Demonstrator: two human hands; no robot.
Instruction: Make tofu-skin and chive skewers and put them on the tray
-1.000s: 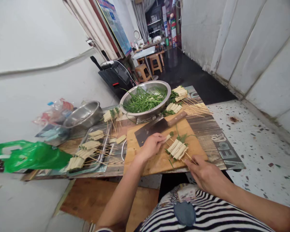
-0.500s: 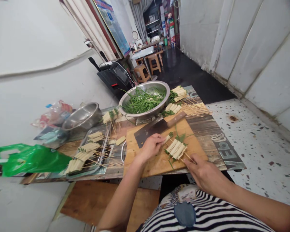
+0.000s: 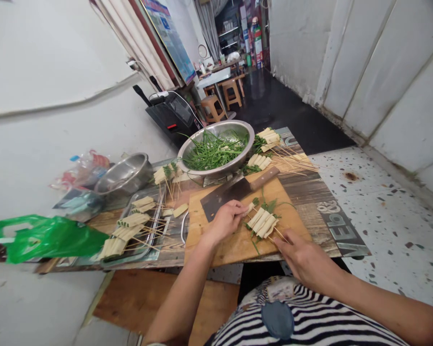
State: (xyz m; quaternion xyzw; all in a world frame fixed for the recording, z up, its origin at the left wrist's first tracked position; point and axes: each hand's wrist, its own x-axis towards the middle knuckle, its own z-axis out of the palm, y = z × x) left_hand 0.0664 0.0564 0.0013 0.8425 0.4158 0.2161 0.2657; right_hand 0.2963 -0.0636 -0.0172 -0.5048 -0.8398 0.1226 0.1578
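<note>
Your left hand [image 3: 225, 220] pinches a small roll [image 3: 250, 206] against the cutting board [image 3: 238, 240], steadying it in line with the skewered rolls [image 3: 263, 222] just to its right. Your right hand [image 3: 305, 259] is closed on the near ends of the skewer sticks [image 3: 278, 234], holding the row flat. The cleaver [image 3: 234, 190] lies just beyond, with the bowl of greens [image 3: 216, 149] farther off and a tray [image 3: 137, 226] of finished skewers to the left.

tight room on the cutting board [image 3: 234, 240]
bare wood lies open at its near-left corner; a cleaver [image 3: 234, 191] blocks the far side, a big steel bowl [image 3: 216, 149] stands behind it, a skewer tray [image 3: 137, 226] crowds the left, loose skewers [image 3: 296, 163] the far right
</note>
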